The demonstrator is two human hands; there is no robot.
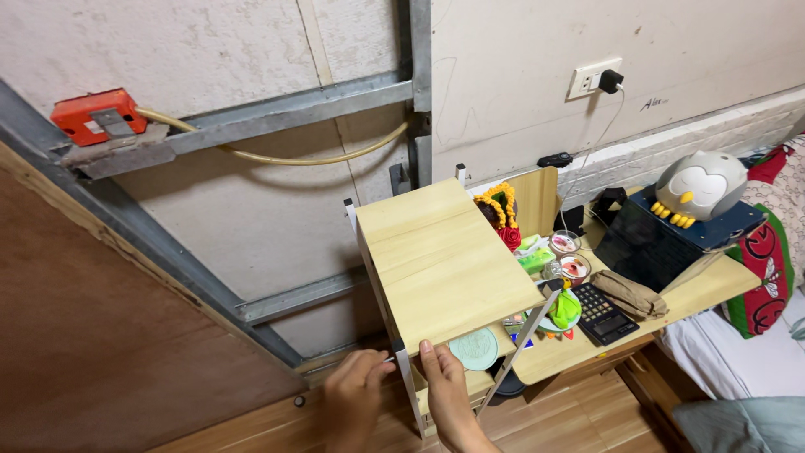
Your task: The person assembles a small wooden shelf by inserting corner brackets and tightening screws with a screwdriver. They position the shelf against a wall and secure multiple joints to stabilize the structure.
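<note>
Your left hand [356,396] and right hand [446,394] are cut off at the wrist by the bottom picture edge. The shelf [440,260] top hides whatever lies beneath it. Small items at the counter [713,289] near edge are too small to identify.

A home bedroom: a bed [738,369] beside a cluttered wooden bedside shelf [444,260] with an owl lamp [700,186].

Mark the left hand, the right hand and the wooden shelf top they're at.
left hand [356,394], head view, back of the hand.
right hand [444,387], head view, back of the hand.
wooden shelf top [444,260], head view, middle of the bare board.
</note>
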